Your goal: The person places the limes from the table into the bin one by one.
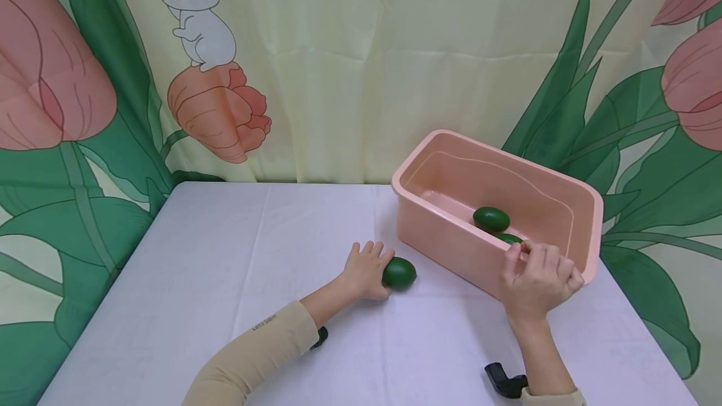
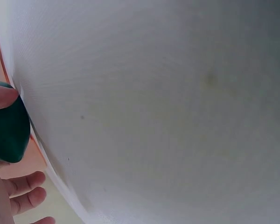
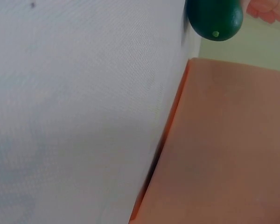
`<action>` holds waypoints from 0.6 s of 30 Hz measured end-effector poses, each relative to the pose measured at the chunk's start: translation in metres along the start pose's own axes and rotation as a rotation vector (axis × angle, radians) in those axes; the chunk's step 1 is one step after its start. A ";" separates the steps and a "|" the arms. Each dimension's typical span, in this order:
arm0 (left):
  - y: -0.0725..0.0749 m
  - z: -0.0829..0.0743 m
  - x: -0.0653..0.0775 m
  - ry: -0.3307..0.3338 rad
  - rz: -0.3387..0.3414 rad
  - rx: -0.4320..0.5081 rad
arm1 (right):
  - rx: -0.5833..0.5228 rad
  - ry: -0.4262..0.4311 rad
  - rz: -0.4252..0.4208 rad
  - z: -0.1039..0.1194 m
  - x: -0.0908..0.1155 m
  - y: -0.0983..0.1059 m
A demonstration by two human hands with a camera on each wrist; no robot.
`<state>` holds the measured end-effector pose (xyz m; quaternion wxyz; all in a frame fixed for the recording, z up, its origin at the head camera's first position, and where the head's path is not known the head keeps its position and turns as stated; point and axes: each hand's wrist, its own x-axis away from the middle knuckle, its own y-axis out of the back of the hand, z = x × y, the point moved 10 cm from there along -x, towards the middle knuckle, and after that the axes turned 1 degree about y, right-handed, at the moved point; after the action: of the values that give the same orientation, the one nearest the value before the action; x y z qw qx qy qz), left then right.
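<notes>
A dark green lime (image 1: pixel 398 273) lies on the white tablecloth, left of the pink plastic bin (image 1: pixel 451 252). My left hand (image 1: pixel 368 271) grips it from its left side. The left wrist view shows the thumb (image 2: pixel 2 97) pressed on the lime, with other fingers stretched out past it. My right hand (image 1: pixel 538 281) holds the bin's front rim near the right corner, fingers curled over the edge. Inside the bin is another lime (image 1: pixel 491 219); a third lime (image 1: pixel 509 239) shows partly behind the front rim, beside the right fingertips.
The bin stands at an angle on the right back part of the table (image 1: pixel 282 218). Behind hangs a curtain (image 1: pixel 338 80) printed with tulips and a rabbit on a carrot. Black camera mounts (image 1: pixel 504 381) show beside both wrists.
</notes>
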<state>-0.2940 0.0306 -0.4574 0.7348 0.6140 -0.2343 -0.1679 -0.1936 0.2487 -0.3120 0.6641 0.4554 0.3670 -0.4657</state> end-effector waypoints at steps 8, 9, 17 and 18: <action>0.001 0.001 0.000 0.003 -0.029 -0.006 | 0.000 -0.001 0.000 0.000 0.000 0.000; 0.001 0.001 0.000 0.004 -0.031 -0.007 | 0.000 -0.002 0.004 0.000 0.000 0.000; 0.000 0.000 -0.002 0.010 -0.031 -0.009 | 0.004 -0.008 0.012 0.000 0.000 0.001; -0.001 0.000 -0.002 0.011 -0.029 -0.010 | 0.004 -0.007 0.013 0.000 0.000 0.001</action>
<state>-0.2953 0.0317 -0.4586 0.7366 0.6146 -0.2205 -0.1764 -0.1929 0.2486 -0.3121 0.6677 0.4574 0.3607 -0.4635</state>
